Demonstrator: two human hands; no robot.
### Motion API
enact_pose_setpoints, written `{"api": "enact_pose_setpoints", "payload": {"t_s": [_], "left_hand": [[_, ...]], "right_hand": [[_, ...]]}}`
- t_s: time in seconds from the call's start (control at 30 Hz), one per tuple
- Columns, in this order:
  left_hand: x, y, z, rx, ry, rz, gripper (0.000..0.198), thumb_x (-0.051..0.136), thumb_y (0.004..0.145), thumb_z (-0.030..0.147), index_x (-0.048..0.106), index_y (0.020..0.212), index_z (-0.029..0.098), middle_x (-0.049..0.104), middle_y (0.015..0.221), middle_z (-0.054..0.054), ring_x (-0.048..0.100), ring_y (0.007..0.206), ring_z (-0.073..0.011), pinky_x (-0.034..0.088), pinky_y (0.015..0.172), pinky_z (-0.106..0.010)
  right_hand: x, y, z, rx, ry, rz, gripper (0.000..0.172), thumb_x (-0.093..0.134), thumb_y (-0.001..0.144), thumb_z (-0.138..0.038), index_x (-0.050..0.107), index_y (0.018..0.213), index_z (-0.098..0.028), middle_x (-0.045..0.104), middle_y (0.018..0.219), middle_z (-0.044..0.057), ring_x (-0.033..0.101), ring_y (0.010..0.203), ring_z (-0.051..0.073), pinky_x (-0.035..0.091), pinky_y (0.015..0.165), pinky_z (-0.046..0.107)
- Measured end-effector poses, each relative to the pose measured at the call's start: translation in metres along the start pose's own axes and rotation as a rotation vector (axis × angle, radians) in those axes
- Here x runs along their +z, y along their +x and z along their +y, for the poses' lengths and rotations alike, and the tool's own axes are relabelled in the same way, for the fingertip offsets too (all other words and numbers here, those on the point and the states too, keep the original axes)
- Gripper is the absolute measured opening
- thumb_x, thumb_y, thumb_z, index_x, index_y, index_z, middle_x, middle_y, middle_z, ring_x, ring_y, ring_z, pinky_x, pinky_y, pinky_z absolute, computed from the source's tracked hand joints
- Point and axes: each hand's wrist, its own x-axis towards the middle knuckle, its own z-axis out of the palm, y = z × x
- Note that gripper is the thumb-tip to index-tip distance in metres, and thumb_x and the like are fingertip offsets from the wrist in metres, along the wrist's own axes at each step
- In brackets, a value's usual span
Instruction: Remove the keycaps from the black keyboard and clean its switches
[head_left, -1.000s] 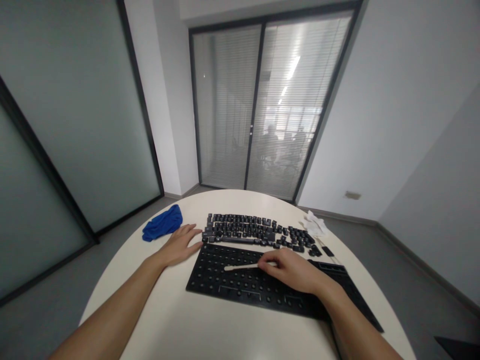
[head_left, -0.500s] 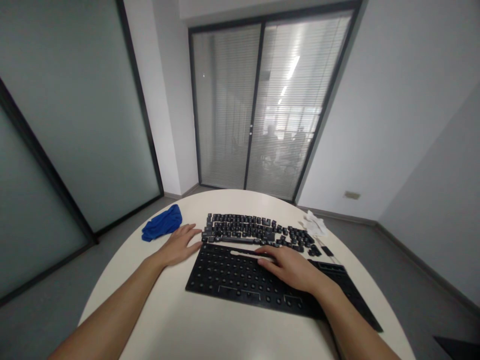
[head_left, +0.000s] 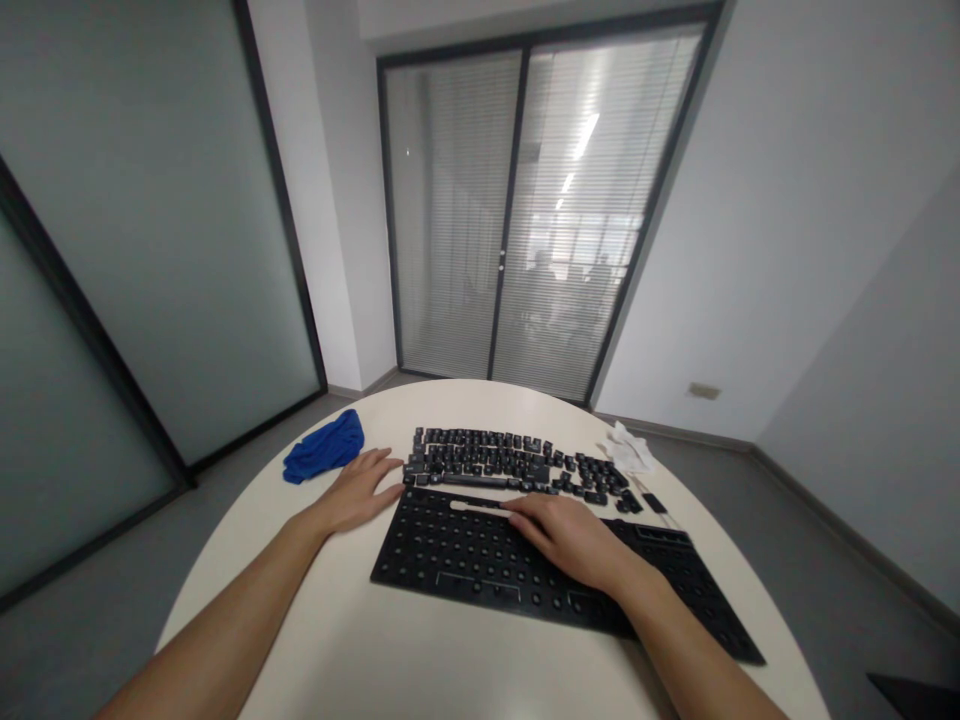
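Observation:
A black keyboard base (head_left: 450, 555) with its keycaps off lies at an angle on the table, its switch posts showing in rows. My right hand (head_left: 570, 535) rests over its upper middle, fingers closed round a white cotton swab (head_left: 476, 510). The swab's tip points left along the base's top edge. My left hand (head_left: 360, 490) lies flat on the table, fingers apart, by the base's upper left corner and the left end of the loose keycaps. Those black keycaps (head_left: 480, 455) are laid out in rows just beyond the base.
A crumpled blue cloth (head_left: 326, 447) lies beyond my left hand on the round cream table (head_left: 360, 640). At the far right are a white tissue (head_left: 628, 450) and a small black piece (head_left: 654, 503) beside thin sticks. Glass doors with blinds (head_left: 517, 220) stand behind the table.
My right hand has slid slightly left with the cotton swab, along the top of the keyboard base. The left hand has stayed still.

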Motion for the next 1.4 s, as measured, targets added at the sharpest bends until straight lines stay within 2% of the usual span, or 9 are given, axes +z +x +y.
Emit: {"api": "enact_pose_setpoints", "payload": {"t_s": [0.1,0.27,0.37,0.43,0.53,0.77,1.4], "left_hand": [[-0.0009,-0.0005,-0.0002,0.001,-0.002,0.01,0.058,0.041,0.092,0.063,0.054,0.135,0.026,0.045,0.148,-0.011,0.038,0.138,-0.0337,0.031,0.112,-0.051],[-0.0023,-0.0006,0.0005,0.005,0.006,0.005,0.057,0.04,0.093,0.062,0.054,0.135,0.025,0.045,0.148,-0.012,0.038,0.138,-0.0331,0.03,0.113,-0.05],[-0.0024,-0.0002,0.0013,0.002,0.011,0.001,0.057,0.04,0.093,0.061,0.054,0.134,0.024,0.045,0.148,-0.012,0.038,0.137,-0.0328,0.03,0.113,-0.05],[-0.002,0.0,0.0015,-0.002,0.014,-0.007,0.057,0.04,0.093,0.061,0.054,0.135,0.024,0.044,0.148,-0.013,0.037,0.138,-0.0326,0.029,0.114,-0.05],[-0.0011,0.0001,0.0009,-0.001,0.011,-0.002,0.057,0.04,0.093,0.061,0.054,0.135,0.025,0.044,0.148,-0.012,0.036,0.139,-0.0329,0.029,0.113,-0.05],[0.0005,0.0009,-0.0013,0.006,0.001,0.005,0.058,0.041,0.093,0.062,0.054,0.134,0.025,0.045,0.148,-0.012,0.038,0.138,-0.0329,0.03,0.113,-0.05],[0.0014,0.0009,-0.0004,0.008,-0.003,0.014,0.057,0.041,0.093,0.062,0.054,0.135,0.025,0.045,0.148,-0.011,0.037,0.138,-0.033,0.029,0.113,-0.051]], "right_hand": [[-0.0024,-0.0002,-0.0014,0.024,-0.024,-0.015,0.035,0.043,0.1,-0.04,0.064,0.124,-0.025,0.073,0.114,0.008,0.068,0.105,0.027,0.049,0.091,0.038],[-0.005,-0.0013,-0.0004,0.055,-0.058,-0.011,0.037,0.033,0.103,-0.035,0.065,0.116,-0.021,0.074,0.104,0.01,0.07,0.094,0.026,0.051,0.083,0.037],[-0.0037,-0.0022,0.0024,0.0,-0.005,0.026,0.036,0.035,0.101,-0.024,0.057,0.128,-0.02,0.069,0.117,0.01,0.066,0.104,0.024,0.05,0.09,0.036],[-0.0024,-0.0027,0.0042,-0.051,0.009,0.035,0.043,0.038,0.096,-0.014,0.051,0.137,-0.021,0.062,0.129,0.009,0.062,0.113,0.023,0.047,0.097,0.035],[-0.0013,-0.0031,0.0051,-0.068,-0.031,0.018,0.055,0.041,0.09,-0.007,0.048,0.142,-0.025,0.058,0.133,0.008,0.06,0.116,0.022,0.046,0.1,0.035],[-0.0001,-0.0014,0.0024,-0.061,-0.102,-0.015,0.059,0.04,0.089,-0.005,0.051,0.141,-0.031,0.06,0.127,0.007,0.063,0.109,0.022,0.049,0.094,0.033],[-0.0021,-0.0022,-0.0023,-0.107,-0.039,-0.04,0.058,0.04,0.091,-0.006,0.05,0.142,-0.032,0.061,0.123,0.007,0.064,0.105,0.021,0.05,0.091,0.032]]}}
